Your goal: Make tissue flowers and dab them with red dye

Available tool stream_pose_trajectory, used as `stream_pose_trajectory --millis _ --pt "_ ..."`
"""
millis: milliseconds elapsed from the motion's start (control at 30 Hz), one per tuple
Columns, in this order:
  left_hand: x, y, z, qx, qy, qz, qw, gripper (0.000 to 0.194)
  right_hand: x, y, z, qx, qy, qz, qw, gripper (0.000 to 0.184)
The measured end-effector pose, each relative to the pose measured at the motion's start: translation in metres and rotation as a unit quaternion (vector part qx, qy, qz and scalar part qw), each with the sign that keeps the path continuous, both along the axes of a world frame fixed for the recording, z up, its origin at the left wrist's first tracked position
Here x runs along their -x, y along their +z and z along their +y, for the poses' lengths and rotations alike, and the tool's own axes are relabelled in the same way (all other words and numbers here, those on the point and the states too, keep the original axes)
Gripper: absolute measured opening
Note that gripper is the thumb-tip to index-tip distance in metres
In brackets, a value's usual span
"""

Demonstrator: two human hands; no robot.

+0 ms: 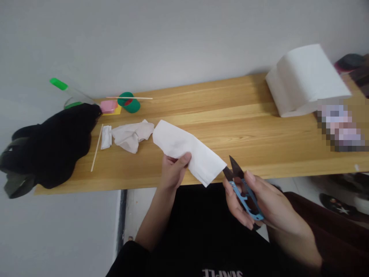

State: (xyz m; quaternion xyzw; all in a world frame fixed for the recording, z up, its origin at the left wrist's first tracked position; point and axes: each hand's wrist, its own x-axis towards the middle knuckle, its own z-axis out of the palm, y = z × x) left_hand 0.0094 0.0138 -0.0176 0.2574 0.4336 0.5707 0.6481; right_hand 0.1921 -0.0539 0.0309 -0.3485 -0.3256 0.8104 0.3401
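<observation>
A folded white paper towel (184, 148) is pinched in my left hand (174, 169), its thumb on top and its other fingers hidden underneath. My right hand (268, 200) grips blue-handled thread snips (245, 198) near the table's front edge. Their dark blades are spread apart, and one blade meets the right end of the towel. A crumpled white paper piece (132, 135) lies to the left of the held towel. Beside it is a small folded white paper piece (106, 137).
A big white paper roll (308, 80) stands at the back right, near a pixelated item (341, 127). Black cloth (63, 146) covers the table's left end. A green cup-like object (129, 103), a pink item (108, 106) and thin sticks (97, 148) lie at the left.
</observation>
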Motion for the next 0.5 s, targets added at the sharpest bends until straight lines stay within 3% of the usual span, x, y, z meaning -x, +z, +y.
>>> stream_pose_trajectory --millis 333,433,500 --pt "0.003 -0.006 0.0 0.005 -0.009 0.027 1.0 0.052 -0.002 0.002 0.0 0.012 0.016 -0.073 0.997 0.048" --pt "0.006 -0.009 0.003 0.033 0.016 0.014 0.999 0.048 -0.014 0.002 -0.002 0.011 0.053 -0.127 0.99 0.047" --pt "0.008 -0.009 0.005 0.048 0.022 -0.015 0.998 0.041 -0.026 -0.001 -0.003 -0.014 0.037 -0.191 0.981 0.045"
